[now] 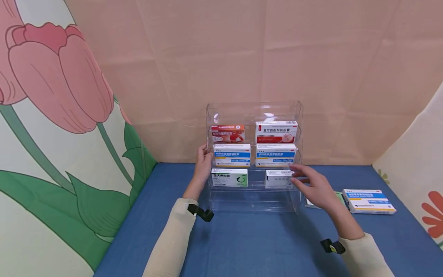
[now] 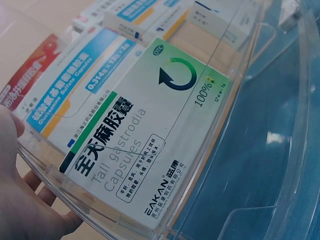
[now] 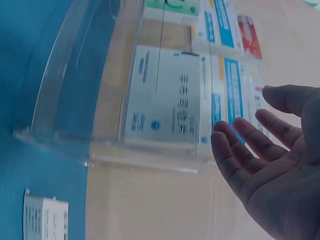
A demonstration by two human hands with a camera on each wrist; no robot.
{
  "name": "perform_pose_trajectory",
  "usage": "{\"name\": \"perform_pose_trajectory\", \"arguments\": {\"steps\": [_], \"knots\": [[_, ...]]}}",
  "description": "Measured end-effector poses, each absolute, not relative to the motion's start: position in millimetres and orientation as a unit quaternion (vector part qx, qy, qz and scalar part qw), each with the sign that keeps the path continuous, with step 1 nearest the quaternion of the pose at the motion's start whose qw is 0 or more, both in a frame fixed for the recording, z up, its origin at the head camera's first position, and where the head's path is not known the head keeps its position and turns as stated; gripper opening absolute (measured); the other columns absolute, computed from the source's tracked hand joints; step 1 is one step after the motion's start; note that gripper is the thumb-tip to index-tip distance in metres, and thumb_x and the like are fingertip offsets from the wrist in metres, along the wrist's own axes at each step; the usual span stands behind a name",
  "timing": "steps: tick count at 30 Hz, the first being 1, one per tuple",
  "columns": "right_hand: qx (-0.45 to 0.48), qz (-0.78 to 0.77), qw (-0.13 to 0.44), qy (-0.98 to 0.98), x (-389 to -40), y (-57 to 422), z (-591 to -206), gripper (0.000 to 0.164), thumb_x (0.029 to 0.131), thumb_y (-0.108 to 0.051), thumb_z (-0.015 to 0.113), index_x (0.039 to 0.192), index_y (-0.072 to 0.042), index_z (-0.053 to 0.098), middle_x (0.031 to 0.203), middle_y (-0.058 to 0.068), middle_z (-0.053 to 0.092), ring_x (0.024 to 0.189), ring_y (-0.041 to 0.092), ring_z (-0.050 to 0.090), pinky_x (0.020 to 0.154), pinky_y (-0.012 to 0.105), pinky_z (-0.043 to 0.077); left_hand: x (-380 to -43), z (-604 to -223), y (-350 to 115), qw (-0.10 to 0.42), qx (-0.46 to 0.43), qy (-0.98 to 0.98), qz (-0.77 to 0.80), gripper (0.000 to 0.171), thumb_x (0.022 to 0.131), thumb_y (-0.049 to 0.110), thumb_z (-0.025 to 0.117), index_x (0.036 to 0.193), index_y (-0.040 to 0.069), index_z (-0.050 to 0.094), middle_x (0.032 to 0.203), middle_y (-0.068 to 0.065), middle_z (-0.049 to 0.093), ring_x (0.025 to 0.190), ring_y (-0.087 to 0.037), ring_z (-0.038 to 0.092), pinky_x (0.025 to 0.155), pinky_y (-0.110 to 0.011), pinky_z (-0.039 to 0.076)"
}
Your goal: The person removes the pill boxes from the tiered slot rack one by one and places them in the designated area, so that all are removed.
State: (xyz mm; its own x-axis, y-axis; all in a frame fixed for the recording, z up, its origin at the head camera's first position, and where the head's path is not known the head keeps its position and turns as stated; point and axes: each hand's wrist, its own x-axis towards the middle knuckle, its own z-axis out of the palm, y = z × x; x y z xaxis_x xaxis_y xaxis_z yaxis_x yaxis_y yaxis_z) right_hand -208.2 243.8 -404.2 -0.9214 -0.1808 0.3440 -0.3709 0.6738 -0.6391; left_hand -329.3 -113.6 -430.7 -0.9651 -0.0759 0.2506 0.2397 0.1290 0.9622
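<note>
A clear acrylic display rack stands on the blue table with medicine boxes on its tiers. My left hand grips its left side, the fingers showing through the clear wall in the left wrist view. Close to that hand is a white-and-green capsule box on the bottom tier. My right hand is beside the rack's right side, fingers loosely bent and holding nothing. Its fingertips overlap the white medicine box at bottom right in the head view. In the right wrist view the palm shows with fingers spread.
Two blue-and-white boxes fill the middle tier. Above them are a red box and a white-and-red box. Right of the rack, a blue-and-white box lies beside a partly hidden green-and-white box. A beige cloth hangs behind.
</note>
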Motion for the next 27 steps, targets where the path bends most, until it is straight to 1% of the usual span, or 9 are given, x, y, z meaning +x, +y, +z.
{"name": "perform_pose_trajectory", "arguments": {"steps": [8,17,23,27], "knots": [[0.158,0.388,0.113,-0.901,-216.9,223.4,-409.1,0.054,0.094,-0.014,0.070,0.145,-0.011,0.052,0.138,0.020,0.059,0.115,0.038,0.063,0.093,0.057,0.052,-329.2,-432.3,-114.1,0.119,-0.054,-0.744,-0.655,0.044,0.102,0.021,0.044,0.145,0.016,0.039,0.136,-0.012,0.044,0.121,-0.028,0.048,0.101,-0.049,0.036],[0.168,0.400,0.107,-0.894,-222.0,204.6,-410.8,0.053,0.093,-0.013,0.071,0.143,-0.009,0.054,0.137,0.020,0.059,0.114,0.038,0.064,0.092,0.056,0.053,-330.8,-432.7,-113.1,0.132,-0.063,-0.740,-0.656,0.045,0.100,0.017,0.043,0.145,0.012,0.039,0.135,-0.016,0.045,0.118,-0.031,0.050,0.098,-0.046,0.038],[0.175,0.410,0.099,-0.890,-226.4,192.7,-412.6,0.053,0.093,-0.016,0.071,0.143,-0.011,0.055,0.139,0.017,0.059,0.114,0.036,0.064,0.093,0.055,0.053,-329.8,-432.7,-113.4,0.126,-0.061,-0.742,-0.656,0.045,0.101,0.019,0.044,0.145,0.014,0.039,0.135,-0.015,0.044,0.118,-0.029,0.049,0.098,-0.046,0.037],[0.181,0.420,0.097,-0.884,-228.6,185.1,-414.1,0.052,0.093,-0.016,0.072,0.142,-0.011,0.055,0.138,0.017,0.060,0.114,0.035,0.065,0.093,0.054,0.053,-325.8,-428.1,-113.1,0.121,-0.059,-0.742,-0.656,0.046,0.102,0.018,0.043,0.147,0.013,0.038,0.137,-0.016,0.043,0.120,-0.031,0.048,0.100,-0.047,0.036]]}}
